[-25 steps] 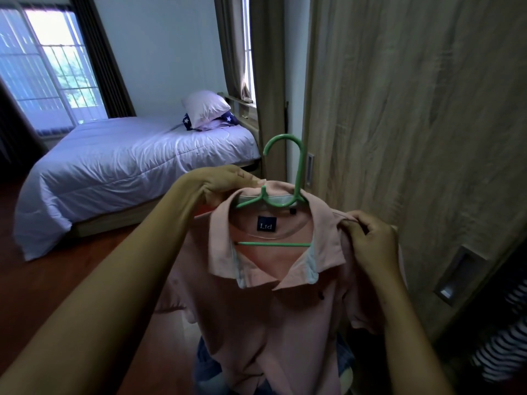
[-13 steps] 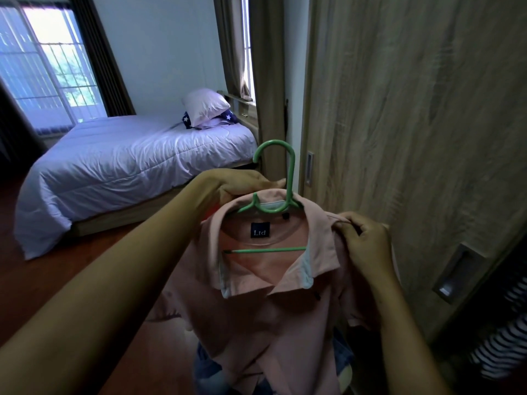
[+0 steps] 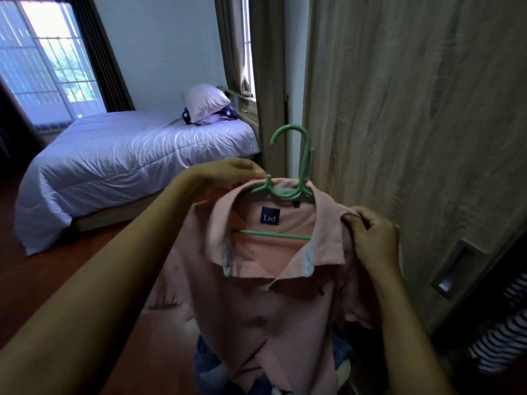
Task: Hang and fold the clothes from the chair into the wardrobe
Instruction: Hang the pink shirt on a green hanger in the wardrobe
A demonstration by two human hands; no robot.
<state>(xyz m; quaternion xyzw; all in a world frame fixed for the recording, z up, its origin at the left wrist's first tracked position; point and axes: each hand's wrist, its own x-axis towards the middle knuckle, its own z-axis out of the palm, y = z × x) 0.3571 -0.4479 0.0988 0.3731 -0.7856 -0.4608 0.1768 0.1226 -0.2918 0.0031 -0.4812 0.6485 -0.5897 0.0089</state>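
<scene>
head view looks down at a pink polo shirt (image 3: 273, 295) already threaded onto a green hanger (image 3: 288, 189) — the hook stands upright above the collar and the lower bar shows through the open neck. the shirt is held up in the air in front of the wooden wardrobe door (image 3: 413, 109), not yet on any rail.

judging by this, the hanging of this one garment is partly done: hanger in, shoulders being set straight, the carry into the wardrobe left to do. striped clothes (image 3: 502, 346) show in the dark opening at the lower right, so something is inside the wardrobe. a bluish heap of cloth (image 3: 211, 363) shows below the shirt's hem, probably more clothes waiting; the chair itself cannot be made out.

the left hand (image 3: 228, 173) is closed on the shirt's left shoulder just beside the hanger's neck, its fingers pinching the fabric at the collar edge. the right hand (image 3: 373, 238) is clenched on the right shoulder seam, thumb and fingers gathering the cloth over what seems to be the hanger's arm end. the shirt hangs between both hands, collar spread, body drooping below the wrists.
</scene>
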